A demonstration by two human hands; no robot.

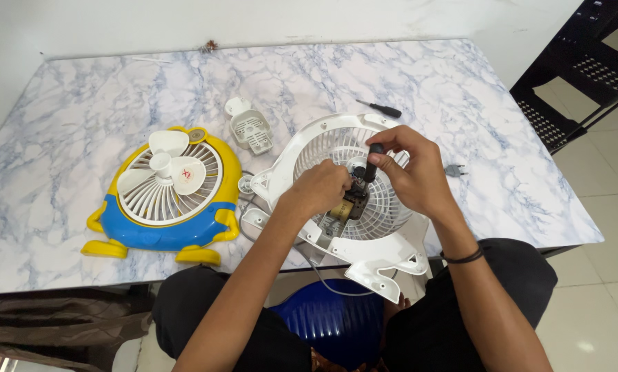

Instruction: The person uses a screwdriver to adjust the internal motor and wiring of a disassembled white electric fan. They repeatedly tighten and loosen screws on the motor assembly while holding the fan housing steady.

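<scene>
1. I see a marble-patterned table [81, 103] against a white wall; a black rack stands at right.
2. The white fan housing [336, 200] lies grille-down at the near edge, its motor [347, 205] exposed upward, so the back is reachable.
3. Left hand [319, 189] is closed on the motor, steadying it.
4. Right hand [409, 169] is clamped on a black-handled screwdriver [372, 162], tip down.
5. A yellow-blue fan front [167, 189] is parked left; a second screwdriver [381, 108] is well apart.

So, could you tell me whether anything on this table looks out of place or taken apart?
Yes: the fan is in pieces. Its yellow and blue front half lies flat at the left with the white blades exposed, and a small white cover sits loose behind it. The left hand and right hand work a black-handled screwdriver at the motor in the white rear grille.
</scene>
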